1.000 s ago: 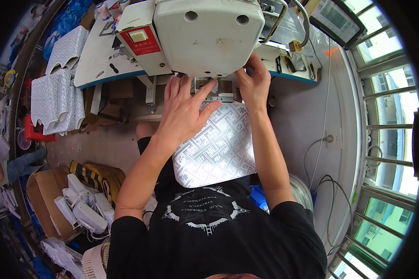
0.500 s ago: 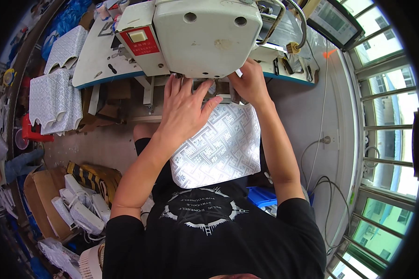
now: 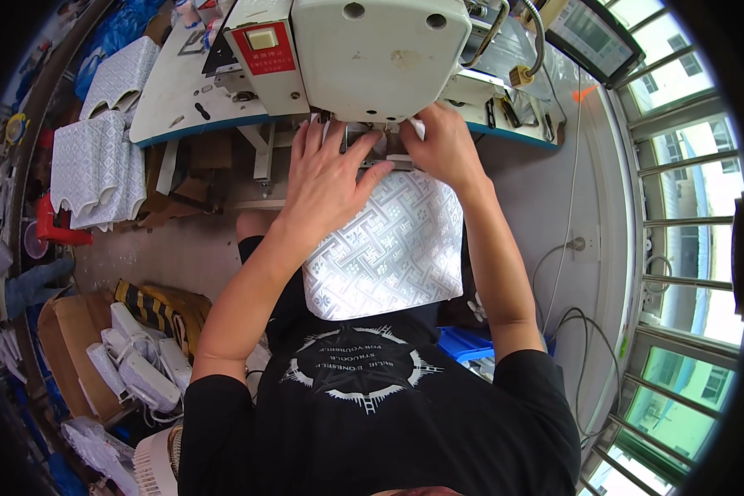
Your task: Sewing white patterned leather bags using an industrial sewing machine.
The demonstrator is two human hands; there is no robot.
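A white machine head [image 3: 380, 58], apparently an industrial sewing machine, stands straight in front of me. A silver-white patterned sheet [image 3: 388, 248] hangs from its work area down to my lap. My left hand [image 3: 326, 178] lies with fingers spread at the metal clamp frame [image 3: 398, 163] under the head, its fingertips partly hidden. Right of the clamp, my right hand [image 3: 442, 149] is closed in a pinch beside a small white edge [image 3: 419, 128]. What its fingers grip is hidden under the machine head.
Folded patterned pieces [image 3: 99, 169] are stacked at the left. A cardboard box [image 3: 78, 355] with white parts stands lower left, near a blue bin [image 3: 465, 343] by my lap. The white tabletop [image 3: 165, 107] holds small tools. A screen [image 3: 591, 37] and barred windows are at right.
The patterned sheet's lower edge has shifted slightly away from my torso. Both hands stay at the clamp, the right edging slightly left. The whole view has tilted a little.
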